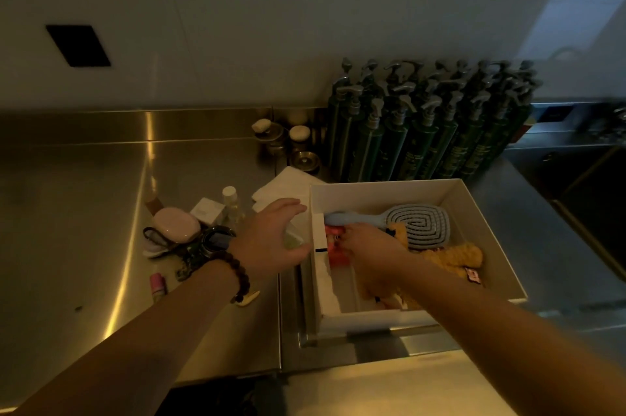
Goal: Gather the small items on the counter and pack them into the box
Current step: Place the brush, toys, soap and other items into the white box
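A white box (pixel 487 232) stands open on the steel counter (pixel 84 212). Inside lie a blue hairbrush (pixel 416 222), a yellow knitted item (pixel 454 256) and a pink item (pixel 333 243). My right hand (pixel 369 249) reaches into the box, fingers curled on the pink item. Just outside the box's left wall, my left hand (pixel 267 239) grips a small pale green bottle (pixel 293 239) between fingers and thumb. Left of it on the counter sit a pink oval case (pixel 176 226), a small white carton (pixel 206 209), a clear bottle (pixel 230 195) and a pink lip balm (pixel 157 283).
Several dark green pump bottles (pixel 423 138) stand in rows behind the box. Small metal jars (pixel 298 141) sit beside them, with white folded cloths (pixel 284 185) in front. A dark sink (pixel 582 185) lies to the right. A black hair tie (pixel 152 236) lies by the pink case.
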{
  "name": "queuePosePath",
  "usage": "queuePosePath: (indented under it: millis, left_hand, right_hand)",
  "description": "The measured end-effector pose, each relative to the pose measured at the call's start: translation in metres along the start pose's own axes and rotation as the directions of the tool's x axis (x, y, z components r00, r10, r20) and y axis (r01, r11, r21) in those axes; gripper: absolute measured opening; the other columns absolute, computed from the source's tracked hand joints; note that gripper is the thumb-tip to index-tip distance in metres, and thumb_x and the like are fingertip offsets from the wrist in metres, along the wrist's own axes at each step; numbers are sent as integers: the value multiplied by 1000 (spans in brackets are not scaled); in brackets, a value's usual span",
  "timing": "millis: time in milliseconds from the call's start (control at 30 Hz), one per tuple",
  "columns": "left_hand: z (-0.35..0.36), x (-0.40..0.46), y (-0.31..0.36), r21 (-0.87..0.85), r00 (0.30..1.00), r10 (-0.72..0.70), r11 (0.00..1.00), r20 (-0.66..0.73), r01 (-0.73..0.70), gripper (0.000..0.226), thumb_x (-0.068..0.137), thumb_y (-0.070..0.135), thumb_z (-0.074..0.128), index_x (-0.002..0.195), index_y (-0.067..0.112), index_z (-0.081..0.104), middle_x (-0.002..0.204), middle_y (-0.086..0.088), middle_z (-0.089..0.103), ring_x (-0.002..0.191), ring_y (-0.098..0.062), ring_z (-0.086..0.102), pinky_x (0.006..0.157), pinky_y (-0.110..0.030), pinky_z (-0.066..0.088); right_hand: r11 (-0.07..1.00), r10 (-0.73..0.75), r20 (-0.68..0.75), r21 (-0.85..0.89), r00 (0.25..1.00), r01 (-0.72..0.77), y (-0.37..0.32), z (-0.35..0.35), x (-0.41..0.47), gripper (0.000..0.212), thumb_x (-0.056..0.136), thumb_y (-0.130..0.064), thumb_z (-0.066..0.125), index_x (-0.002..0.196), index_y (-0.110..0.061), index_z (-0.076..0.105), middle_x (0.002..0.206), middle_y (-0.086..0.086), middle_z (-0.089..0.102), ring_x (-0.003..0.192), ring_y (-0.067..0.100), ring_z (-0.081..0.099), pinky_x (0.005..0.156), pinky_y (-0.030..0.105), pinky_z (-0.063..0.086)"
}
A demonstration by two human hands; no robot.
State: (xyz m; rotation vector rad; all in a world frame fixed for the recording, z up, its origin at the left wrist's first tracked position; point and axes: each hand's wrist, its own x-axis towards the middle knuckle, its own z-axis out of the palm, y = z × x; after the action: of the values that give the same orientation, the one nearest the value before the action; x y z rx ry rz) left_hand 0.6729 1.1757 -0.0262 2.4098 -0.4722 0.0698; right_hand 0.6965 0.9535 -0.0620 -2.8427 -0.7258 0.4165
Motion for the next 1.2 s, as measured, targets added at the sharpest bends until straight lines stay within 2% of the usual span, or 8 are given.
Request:
queuePosePath:
  millis: [67, 233, 367, 500, 767, 900, 1033, 1200]
  left_hand:
    - [-1, 5, 7, -23, 1000, 29, 999, 13, -28, 73, 75, 40, 71, 138, 24, 38, 141, 5, 40, 122, 3, 30, 103, -21, 29]
    - [6, 18, 32, -113, 993, 90, 990, 81, -81, 91, 71, 39, 75, 145, 26, 24, 150, 3, 29, 137, -5, 22, 110, -32, 29]
    - [13, 29, 44, -102, 981, 147, 986, 125, -134, 110, 67, 42, 78, 148, 28, 5, 153, 14, 5, 136, 6, -6, 113, -26, 9]
    - [15, 24, 30, 91, 984, 50, 994, 168, -66, 125, 64, 64, 69, 144, 24, -17, 143, 16, -27, 133, -1, -26, 111, -25, -6]
    - [22, 2, 13, 28, 958, -129, 992, 256, 126, 123, 61, 75, 55, 146, 19, -15, 155, 4, -18, 138, -3, -15, 116, -31, 1]
    - [26, 2, 7, -39, 953, -169, 982, 251, 184, 123, 58, 77, 56, 146, 26, -15, 155, 9, -15, 135, 1, -12, 115, -31, 4]
    - [31, 2, 3, -68, 948, -183, 976, 260, 207, 123, 57, 79, 53, 145, 29, -16, 156, 9, -13, 139, -3, -7, 115, -34, 7]
    - [32, 3, 4, -38, 956, -161, 984, 247, 176, 121, 59, 81, 48, 146, 25, -15, 156, 6, -12, 140, -5, -8, 117, -37, 8]
  right_hand:
    - [971, 151, -168, 211, 974, -114, -7, -18, -6, 19, 94, -25, 54, 106, -20, 67, 105, 3, 67, 100, 21, 62, 72, 27, 39]
    - [544, 55, 16, 838, 998, -43, -28, -57, -16, 28, 92, -37, 57, 108, -17, 67, 96, 1, 73, 91, 14, 69, 85, 34, 55]
    - [458, 79, 28, 887, 997, -61, -29, -57, -22, 25, 86, -22, 67, 110, -14, 65, 98, 7, 73, 88, 20, 71, 84, 39, 57]
    - [468, 456, -1, 851, 890, -239, -12, -46, -13, 20, 83, -23, 71, 100, -16, 65, 88, 3, 71, 76, 16, 71, 75, 38, 60]
    - [308, 624, 204, 823, 755, -477, -19, -12, 35, 17, 85, -25, 69, 93, -11, 66, 90, 6, 70, 82, 20, 67, 70, 36, 57]
    - [353, 569, 151, 843, 808, -406, -21, -1, 48, 6, 86, -15, 62, 81, -11, 64, 81, 11, 65, 70, 22, 65, 71, 39, 60]
    - [663, 552, 1, 606, 834, -440, -18, 5, 49, 15, 86, -27, 67, 86, -12, 71, 80, 7, 71, 66, 16, 64, 64, 33, 56]
    - [676, 515, 20, 604, 857, -421, -18, -3, 43, 19, 87, -26, 67, 100, -12, 69, 90, 5, 69, 82, 21, 67, 72, 32, 56]
